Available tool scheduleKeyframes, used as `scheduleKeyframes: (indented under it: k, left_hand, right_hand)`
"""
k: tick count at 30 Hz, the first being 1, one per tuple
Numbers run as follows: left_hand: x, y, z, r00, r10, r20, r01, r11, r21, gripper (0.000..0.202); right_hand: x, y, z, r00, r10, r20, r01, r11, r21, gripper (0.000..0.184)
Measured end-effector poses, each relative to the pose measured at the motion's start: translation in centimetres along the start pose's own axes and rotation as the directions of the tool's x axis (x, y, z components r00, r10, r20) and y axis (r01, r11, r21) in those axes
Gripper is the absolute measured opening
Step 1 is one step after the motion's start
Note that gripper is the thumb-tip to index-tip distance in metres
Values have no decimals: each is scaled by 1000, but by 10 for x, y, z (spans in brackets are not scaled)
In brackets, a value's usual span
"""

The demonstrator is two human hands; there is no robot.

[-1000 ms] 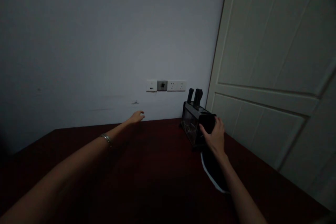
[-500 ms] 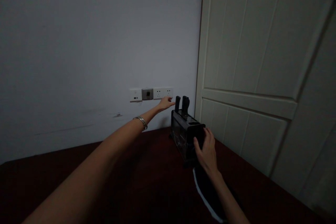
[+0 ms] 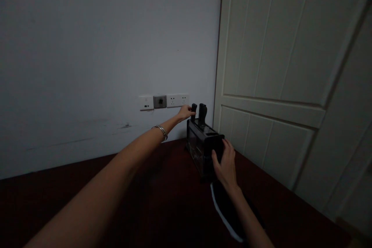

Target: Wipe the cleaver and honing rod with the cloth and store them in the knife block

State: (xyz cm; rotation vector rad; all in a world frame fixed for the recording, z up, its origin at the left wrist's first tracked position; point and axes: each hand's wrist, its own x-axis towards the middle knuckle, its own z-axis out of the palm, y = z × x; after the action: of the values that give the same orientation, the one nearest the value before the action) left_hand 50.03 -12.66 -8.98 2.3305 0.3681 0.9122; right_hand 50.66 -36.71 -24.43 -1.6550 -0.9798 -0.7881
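A black knife block [image 3: 195,149] with a see-through-looking side stands upright on the dark red tabletop. Black handles rise from its far end; my left hand [image 3: 186,112] has its thumb and fingers closed around the leftmost knife handle [image 3: 193,111]. Another pair of handles [image 3: 202,113], close together, stands just to the right. At the block's near end, my right hand [image 3: 226,164] grips the end face, thumb on the left and fingers over the right edge. The blades cannot be made out in the dark.
Wall sockets [image 3: 177,100] and a grey switch plate [image 3: 159,101] sit on the wall behind. A pale panelled door [image 3: 261,124] runs along the right. A dark item with a white edge [image 3: 222,213] lies under my right forearm on the tabletop [image 3: 162,201].
My left hand has moved slightly right and closed on the leftmost knife handle, which it was beside before. My right hand stays at the block's near end. The view has shifted a little.
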Motion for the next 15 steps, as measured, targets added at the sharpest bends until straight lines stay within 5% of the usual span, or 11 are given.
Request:
scheduleKeyframes:
  k: [15]
  left_hand:
    - [9,-4,4,999,-45,10,45,999,4,13]
  right_hand:
    - [0,0,0,1000,11,-2,-11,1000,14,52]
